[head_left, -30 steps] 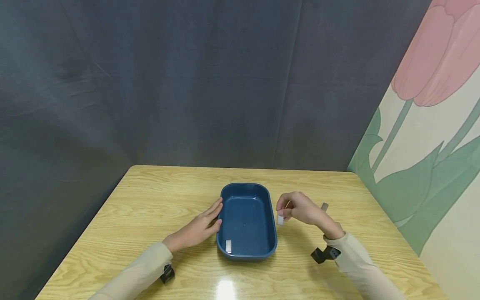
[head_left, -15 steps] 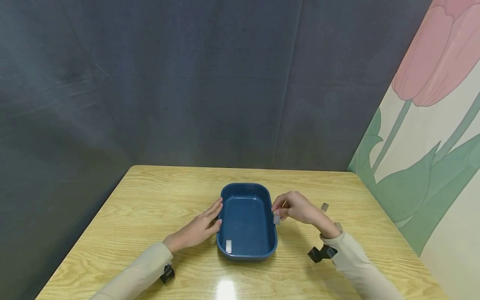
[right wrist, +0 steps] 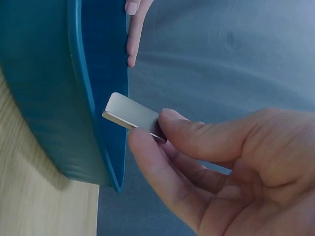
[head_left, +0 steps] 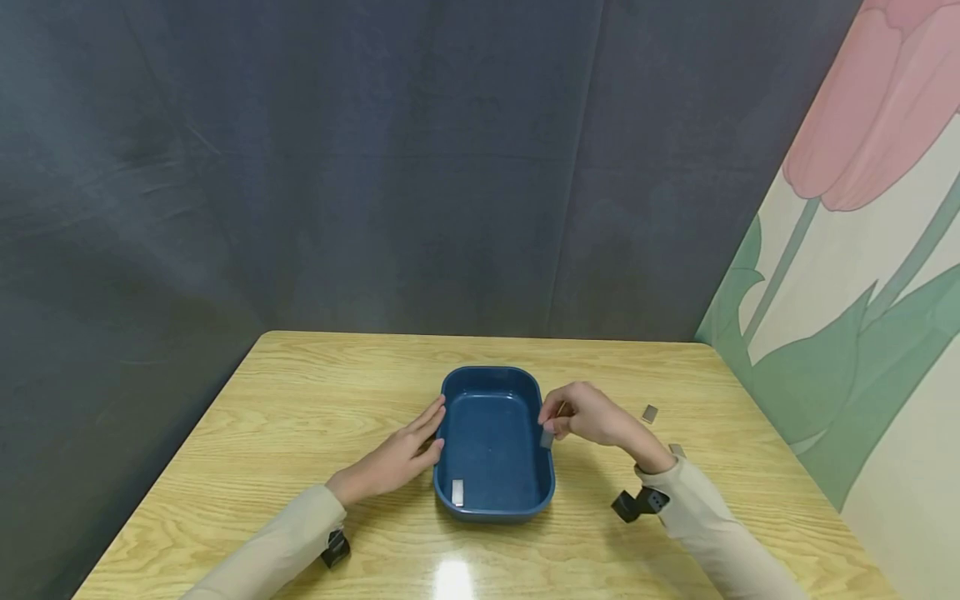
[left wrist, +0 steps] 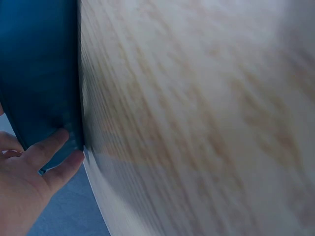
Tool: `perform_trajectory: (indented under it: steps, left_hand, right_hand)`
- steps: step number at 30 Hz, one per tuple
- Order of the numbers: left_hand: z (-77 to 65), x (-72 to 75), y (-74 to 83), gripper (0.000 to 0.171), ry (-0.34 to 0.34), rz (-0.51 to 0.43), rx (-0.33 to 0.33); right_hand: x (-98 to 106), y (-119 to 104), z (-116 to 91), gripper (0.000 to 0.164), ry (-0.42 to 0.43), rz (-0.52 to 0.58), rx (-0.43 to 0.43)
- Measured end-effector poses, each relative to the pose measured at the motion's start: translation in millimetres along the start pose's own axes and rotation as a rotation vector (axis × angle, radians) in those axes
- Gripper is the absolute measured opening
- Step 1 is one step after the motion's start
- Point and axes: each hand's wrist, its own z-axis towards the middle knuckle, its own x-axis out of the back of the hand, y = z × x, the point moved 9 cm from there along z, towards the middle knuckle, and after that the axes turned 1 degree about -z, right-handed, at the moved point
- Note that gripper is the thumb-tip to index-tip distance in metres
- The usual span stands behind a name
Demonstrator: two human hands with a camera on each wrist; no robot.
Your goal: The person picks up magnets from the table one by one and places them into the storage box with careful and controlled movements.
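Note:
A deep blue rectangular tray (head_left: 495, 446) stands on the table, with one small flat silver block (head_left: 457, 492) lying in its near left corner. My left hand (head_left: 397, 458) touches the tray's left side with extended fingers, and in the left wrist view its fingertips (left wrist: 61, 137) rest against the outer wall. Over the tray's right rim is my right hand (head_left: 592, 412). Between thumb and index finger it pinches another small flat silver block (right wrist: 130, 114), with a shiny face and rounded corners. That block overlaps the rim in the head view.
Two more small flat pieces lie on the wooden table (head_left: 322, 383) to the right: one piece (head_left: 649, 413) beyond the right forearm, another piece (head_left: 677, 450) partly hidden by the wrist. A dark curtain (head_left: 412, 167) hangs behind the table, and a tulip-patterned cloth (head_left: 847, 333) at right.
My right hand has moved slightly left with the pinched block, from beside the tray to over its right rim. The two pieces on the right have come into fuller view. My left hand has stayed put.

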Motion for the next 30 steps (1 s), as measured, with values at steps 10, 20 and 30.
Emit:
perform_trajectory:
  steps: [10,20,30]
  left_hand:
    - [-0.3,0.0,0.5,0.060,0.003,0.008,0.016]
    - [0.2,0.0,1.1,0.060,-0.003,0.007,0.012]
    - [0.3,0.7,1.7,0.061,-0.009,0.007,0.017]
  right_hand:
    - [-8,-3,2,0.012,-0.033,0.028,0.005]
    - [-12,-6,5,0.014,-0.065,0.007,0.024]
    - [-19,-8,8,0.011,-0.133,0.000,0.029]
